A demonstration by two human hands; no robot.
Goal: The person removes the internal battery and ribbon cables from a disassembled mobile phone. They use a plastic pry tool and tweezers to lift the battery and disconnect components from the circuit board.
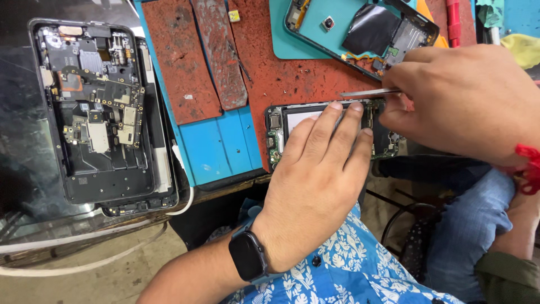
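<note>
Two hands are working over an opened smartphone (332,121) that is lying at the near edge of a worn red-and-blue work mat (225,129) on the surface. The left hand (315,180), wearing a dark smartwatch (248,256) on its wrist, is pressing down flat on the phone with fingers (337,126) stretched out and open, covering much of its middle. The right hand (467,98), with a red thread (529,166) around its wrist, is pinching a pair of metal tweezers (368,92), and the tips are pointing left just above the phone's upper edge near the exposed circuit board. Whether the tips are touching the phone cannot be told. Well apart to the left, a larger disassembled phone (95,112) is lying back-open on a dark glass top (22,141), showing its boards and shields. Beyond the hands, another opened phone frame (349,28) with a black patch is resting on a teal mat (281,39). Near the top right, a red-handled tool (453,19) is lying beside it.
</note>
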